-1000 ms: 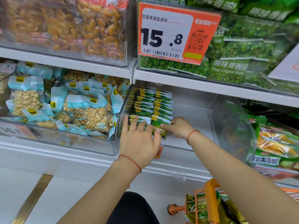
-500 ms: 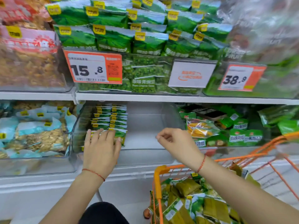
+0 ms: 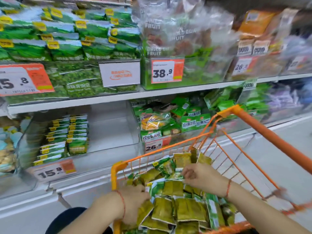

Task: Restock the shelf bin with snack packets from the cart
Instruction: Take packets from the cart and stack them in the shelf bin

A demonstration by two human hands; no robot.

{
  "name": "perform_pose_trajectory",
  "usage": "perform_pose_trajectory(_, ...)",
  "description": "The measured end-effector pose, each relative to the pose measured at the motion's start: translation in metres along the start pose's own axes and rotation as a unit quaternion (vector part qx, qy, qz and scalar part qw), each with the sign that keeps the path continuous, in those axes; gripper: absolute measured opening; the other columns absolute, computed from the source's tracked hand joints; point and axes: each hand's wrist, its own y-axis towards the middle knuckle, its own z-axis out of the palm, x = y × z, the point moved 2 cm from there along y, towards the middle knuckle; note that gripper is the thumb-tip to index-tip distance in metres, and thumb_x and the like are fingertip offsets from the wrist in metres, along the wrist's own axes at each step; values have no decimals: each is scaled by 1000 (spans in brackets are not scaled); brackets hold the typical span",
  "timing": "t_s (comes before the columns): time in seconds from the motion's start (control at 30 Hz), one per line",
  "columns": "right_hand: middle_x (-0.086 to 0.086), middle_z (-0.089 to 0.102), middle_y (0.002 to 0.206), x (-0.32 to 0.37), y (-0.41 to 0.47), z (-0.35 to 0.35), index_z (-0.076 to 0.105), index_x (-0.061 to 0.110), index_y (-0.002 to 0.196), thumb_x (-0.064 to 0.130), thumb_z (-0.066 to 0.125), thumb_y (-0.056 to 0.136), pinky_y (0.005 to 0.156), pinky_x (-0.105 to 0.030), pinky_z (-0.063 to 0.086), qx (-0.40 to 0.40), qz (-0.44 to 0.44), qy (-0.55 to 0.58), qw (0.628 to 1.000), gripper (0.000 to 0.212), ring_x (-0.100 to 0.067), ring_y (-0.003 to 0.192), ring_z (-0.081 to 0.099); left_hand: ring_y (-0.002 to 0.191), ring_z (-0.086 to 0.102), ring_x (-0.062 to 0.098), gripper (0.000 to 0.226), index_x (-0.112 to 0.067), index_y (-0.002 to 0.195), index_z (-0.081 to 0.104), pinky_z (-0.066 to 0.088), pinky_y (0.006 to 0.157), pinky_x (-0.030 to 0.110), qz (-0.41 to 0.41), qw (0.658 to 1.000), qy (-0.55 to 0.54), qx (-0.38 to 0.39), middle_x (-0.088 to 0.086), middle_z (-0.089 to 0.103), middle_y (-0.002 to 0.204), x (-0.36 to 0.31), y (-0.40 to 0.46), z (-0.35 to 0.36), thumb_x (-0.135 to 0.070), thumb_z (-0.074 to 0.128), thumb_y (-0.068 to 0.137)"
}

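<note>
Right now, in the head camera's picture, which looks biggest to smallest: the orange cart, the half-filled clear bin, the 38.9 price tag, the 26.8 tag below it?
1. Orange cart, though nearness inflates it.
2. Clear bin.
3. 38.9 tag.
4. 26.8 tag, only slightly smaller; it is partly hidden, so unsure.

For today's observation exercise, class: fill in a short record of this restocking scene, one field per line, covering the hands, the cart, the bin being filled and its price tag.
left hand: down in the cart, among the packets; grip unclear
right hand: over the cart, fingers on the packets; grip unclear
cart: orange wire, heaped with green snack packets
shelf bin: clear, lower shelf; stacked packets at its left, right part bare
price tag: reads 15.8, on the bin's front
</note>
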Motion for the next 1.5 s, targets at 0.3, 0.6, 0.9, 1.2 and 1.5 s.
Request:
perform_pose_trajectory(0.3, 6, 11, 159, 5, 8, 22, 29, 35, 147, -8, 46, 82, 107, -42, 38, 146, -106, -164, 970, 80, -20, 145, 17, 113, 51, 18, 57, -28, 126, 46, 44, 94, 29, -14, 987, -129, -95, 0, 49, 125, 15, -7, -14, -39, 72, 76)
perform_pose_trajectory(0.6, 3, 68, 92, -9, 16, 31, 50, 39, 131, 33, 45, 97, 62, -29, 48, 83, -84, -39, 992, 35, -13, 65, 56, 115, 54, 46, 88, -6, 133, 45, 53, 90, 45, 179, 472, -863, 2, 23, 54, 131, 19, -22, -37, -23, 89, 58)
perform_pose_trajectory(0.9, 1, 24, 68, 1, -2, 7, 34, 21, 68, 14, 52, 96, 52, -21, 48, -48, 9, 361, 931, 34, -6, 55, 43, 87, 71, 30, 23, -13, 111, 61, 59, 66, 33, -8, 510, -824, -246, 9, 70, 109, 16, 5, -26, -13, 62, 88)
perform_pose_trajectory(1.2, -2, 24, 68, 25, -1, 17, 44, 8, 84, 14, 59, 92, 58, -29, 55, -58, -15, 473, 879, 18, -8, 58, 40, 98, 56, 10, 85, -13, 146, 30, 57, 81, 43, -1, 504, -837, -215, 5, 30, 151, -20, 18, -27, -44, 67, 77)
perform_pose_trajectory(1.5, 6, 65, 92, 14, -4, 3, 58, 27, 99, 38, 61, 89, 76, -32, 55, -71, -16, 281, 957, 15, -8, 77, 66, 91, 67, 7, 33, -26, 110, 54, 57, 71, 26, 7, 582, -753, -307, -6, 67, 104, -17, 31, -15, -27, 70, 81)
